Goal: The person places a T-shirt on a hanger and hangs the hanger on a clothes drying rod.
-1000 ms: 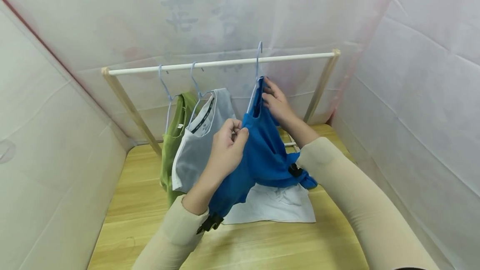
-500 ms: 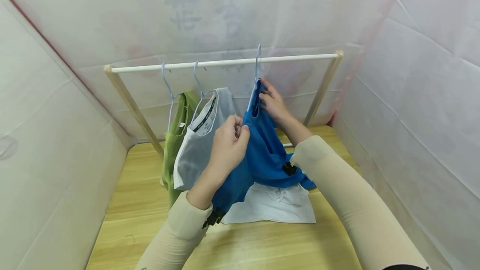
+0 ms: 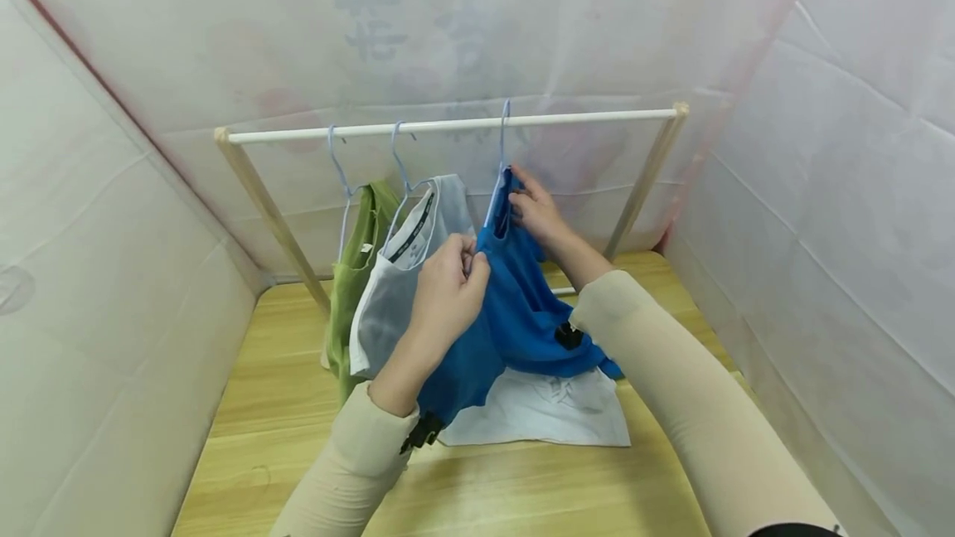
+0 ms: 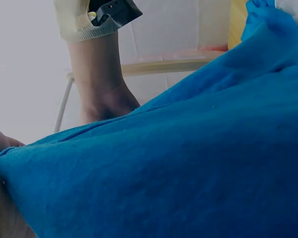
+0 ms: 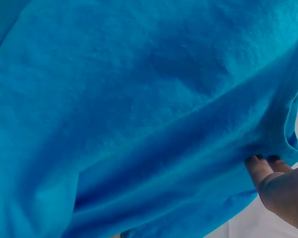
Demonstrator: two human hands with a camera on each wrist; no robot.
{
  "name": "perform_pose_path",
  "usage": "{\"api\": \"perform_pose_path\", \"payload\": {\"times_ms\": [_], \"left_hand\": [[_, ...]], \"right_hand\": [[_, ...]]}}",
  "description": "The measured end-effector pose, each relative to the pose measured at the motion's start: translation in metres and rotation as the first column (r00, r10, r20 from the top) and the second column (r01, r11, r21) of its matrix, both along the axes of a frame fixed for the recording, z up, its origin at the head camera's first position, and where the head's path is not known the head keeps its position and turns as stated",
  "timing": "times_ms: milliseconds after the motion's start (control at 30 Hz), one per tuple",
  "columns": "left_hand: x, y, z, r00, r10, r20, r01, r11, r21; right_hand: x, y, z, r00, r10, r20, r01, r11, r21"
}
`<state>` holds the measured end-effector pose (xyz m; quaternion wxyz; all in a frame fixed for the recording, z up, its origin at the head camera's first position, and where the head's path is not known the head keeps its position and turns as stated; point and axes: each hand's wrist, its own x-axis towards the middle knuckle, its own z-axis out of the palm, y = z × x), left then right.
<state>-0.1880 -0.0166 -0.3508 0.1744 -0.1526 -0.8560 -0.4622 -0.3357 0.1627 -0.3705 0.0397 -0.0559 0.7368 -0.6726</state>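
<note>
A blue shirt (image 3: 515, 305) is on a light-blue hanger (image 3: 503, 135), whose hook rises above the white rod (image 3: 597, 117); I cannot tell whether the hook bears on the rod. My left hand (image 3: 443, 284) pinches the shirt's near shoulder, and cloth fills most of the left wrist view. Higher up, my right hand (image 3: 543, 214) holds the far shoulder beside the collar, its index finger reaching to the hanger's neck. In the right wrist view, fingertips (image 5: 260, 166) of that hand press on the blue cloth (image 5: 139, 99).
A grey-and-white top (image 3: 403, 288) and a green top (image 3: 358, 272) hang on hangers left of the blue shirt. Beneath it a white garment (image 3: 537, 417) lies on the wooden table (image 3: 477, 487). Wooden posts (image 3: 276, 222) carry the rod, with pale sheets around.
The blue shirt's hanger has come lower against the rod and shifted slightly left along it. Both hands moved along with the shirt, keeping their hold. The head view shifted a little.
</note>
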Motion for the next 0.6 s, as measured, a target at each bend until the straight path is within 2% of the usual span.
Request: {"api": "perform_pose_path", "payload": {"times_ms": [267,600], "left_hand": [[0.001,-0.005,-0.008,0.999,0.033,0.02,-0.032,0.999,-0.012],[0.005,-0.009,-0.011,0.998,0.011,0.069,-0.008,0.999,-0.045]], "right_hand": [[0.001,-0.003,-0.007,0.998,0.035,0.056,-0.034,0.999,-0.018],[0.004,0.006,-0.017,0.999,0.034,0.034,-0.036,0.999,0.033]]}}
